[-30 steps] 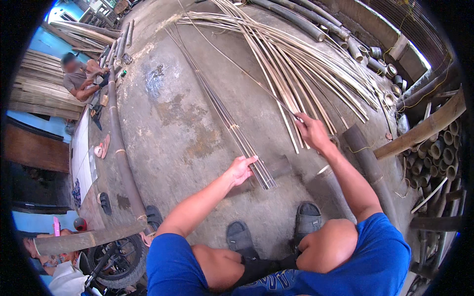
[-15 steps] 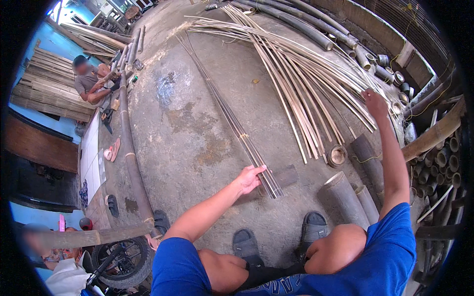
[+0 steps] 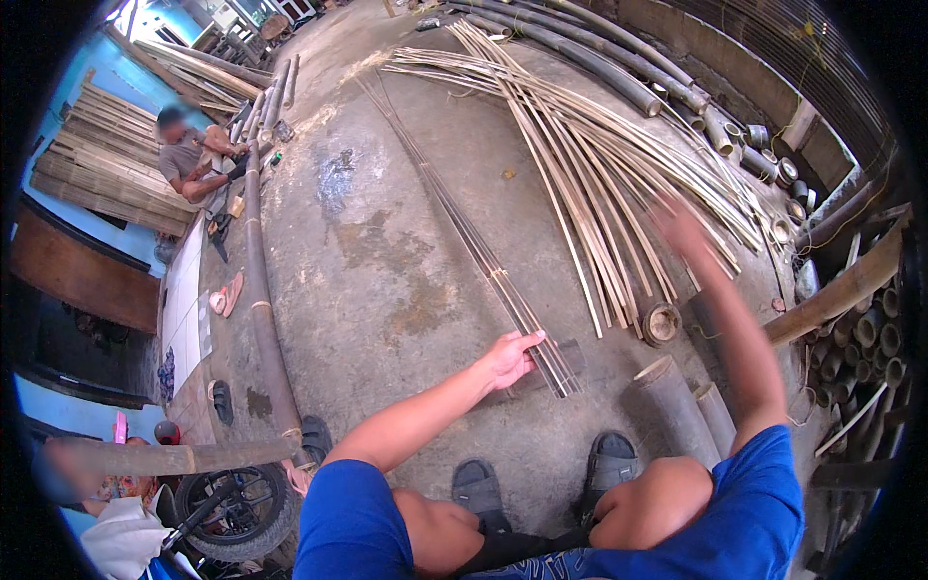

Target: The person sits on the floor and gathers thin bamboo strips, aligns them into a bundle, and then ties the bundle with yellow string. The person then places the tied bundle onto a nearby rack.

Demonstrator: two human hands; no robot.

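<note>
My left hand [image 3: 514, 359] is closed around the near end of a bundle of long, thin bamboo strips [image 3: 471, 242]. The strips are dark-skinned with pale joints, and they stretch away from me over the concrete floor. My right hand [image 3: 680, 228] is over the near part of a spread pile of pale split bamboo strips [image 3: 572, 174]. Motion smears its fingers, so I cannot make out whether it holds anything. Below it, a short round bamboo piece [image 3: 661, 324] stands on the floor near the pile's ends.
Thick cut bamboo sections [image 3: 674, 404] stand by my right foot. Bamboo poles [image 3: 590, 48] lie along the far right wall, and many tubes [image 3: 867, 333] are stacked at the right. A long pole [image 3: 259, 290] runs along the left, where another person [image 3: 196, 159] sits. A motorcycle wheel [image 3: 235, 510] is at lower left.
My right hand has swung left and slightly nearer over the pale strips. My left hand keeps its hold on the bundle, shifted a little to the right in view.
</note>
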